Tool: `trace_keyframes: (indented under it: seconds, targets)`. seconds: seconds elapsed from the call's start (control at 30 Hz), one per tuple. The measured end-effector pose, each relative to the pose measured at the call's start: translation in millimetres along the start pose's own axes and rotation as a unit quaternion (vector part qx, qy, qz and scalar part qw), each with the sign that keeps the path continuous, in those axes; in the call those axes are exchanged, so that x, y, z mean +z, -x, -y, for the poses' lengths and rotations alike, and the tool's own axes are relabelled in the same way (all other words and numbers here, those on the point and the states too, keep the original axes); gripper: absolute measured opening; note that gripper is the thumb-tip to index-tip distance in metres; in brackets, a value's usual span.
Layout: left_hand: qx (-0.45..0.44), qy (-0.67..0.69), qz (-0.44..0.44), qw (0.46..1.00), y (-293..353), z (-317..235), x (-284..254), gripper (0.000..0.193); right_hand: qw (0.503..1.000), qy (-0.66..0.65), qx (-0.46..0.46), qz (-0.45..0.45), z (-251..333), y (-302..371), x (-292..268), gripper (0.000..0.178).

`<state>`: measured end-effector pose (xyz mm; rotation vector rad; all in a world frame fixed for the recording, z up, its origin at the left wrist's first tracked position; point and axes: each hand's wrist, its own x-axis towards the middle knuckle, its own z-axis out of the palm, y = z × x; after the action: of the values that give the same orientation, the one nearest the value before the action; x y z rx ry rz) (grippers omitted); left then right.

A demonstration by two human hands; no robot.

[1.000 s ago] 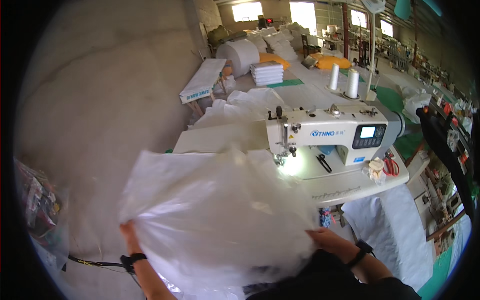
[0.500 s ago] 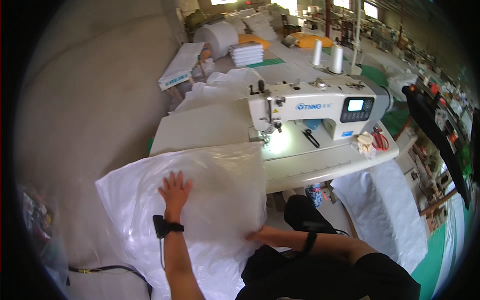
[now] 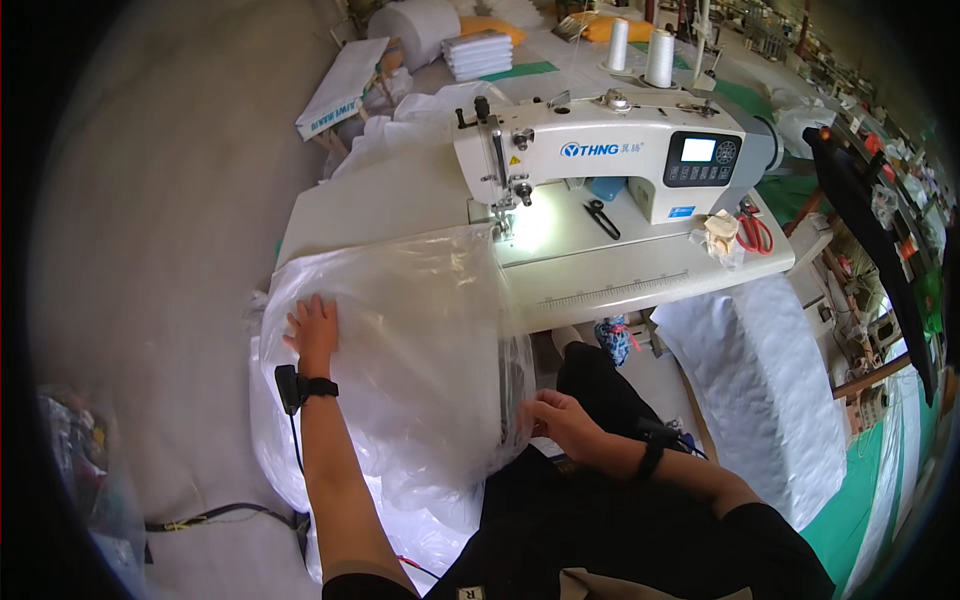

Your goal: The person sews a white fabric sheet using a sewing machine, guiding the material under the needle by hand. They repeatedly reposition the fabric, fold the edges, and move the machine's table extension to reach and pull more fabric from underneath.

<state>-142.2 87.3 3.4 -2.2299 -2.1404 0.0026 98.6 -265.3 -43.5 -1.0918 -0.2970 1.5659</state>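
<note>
A large translucent white plastic bag (image 3: 410, 340) hangs over the table's front left edge, its upper edge lying by the needle and presser foot (image 3: 503, 228). My left hand (image 3: 315, 330) rests flat on it near its left side, fingers spread. Thumb and fingers of my right hand (image 3: 565, 420) are closed on the bag's loose clear right edge, below the tabletop. A white industrial sewing machine (image 3: 600, 150) stands on the table (image 3: 370, 215), with its lamp lit at the needle.
Black thread snips (image 3: 601, 219) lie under the machine arm. Red-handled scissors (image 3: 755, 234) and a beige bundle (image 3: 720, 232) sit at the table's right. Thread cones (image 3: 659, 60) stand behind. White sheeting (image 3: 765, 390) hangs at right. A black cable (image 3: 215, 512) crosses the floor.
My left hand has slid toward the bag's left side. The right hand has drawn the right edge out, and the bag's left corner has folded down. The view has shifted.
</note>
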Motion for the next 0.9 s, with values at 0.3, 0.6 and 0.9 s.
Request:
trace_keyframes:
  seconds: [0.3, 0.6, 0.9]
  targets:
    - [0.233, 0.260, -0.028, 0.937, 265.3, -96.5, -53.3, 0.027, 0.948, -0.208, 0.115, 0.214, -18.5, -3.1, -0.6, 0.019]
    - [0.181, 0.170, -0.094, 0.964, 282.4, -83.1, -74.6, 0.013, 0.939, 0.156, 0.007, 0.307, -19.3, 14.5, 36.9, 0.031]
    - [0.332, 0.063, -0.200, 0.920, 295.8, -78.3, -92.4, 0.020, 0.967, 0.237, 0.021, 0.092, -41.0, -29.8, 5.7, 0.054]
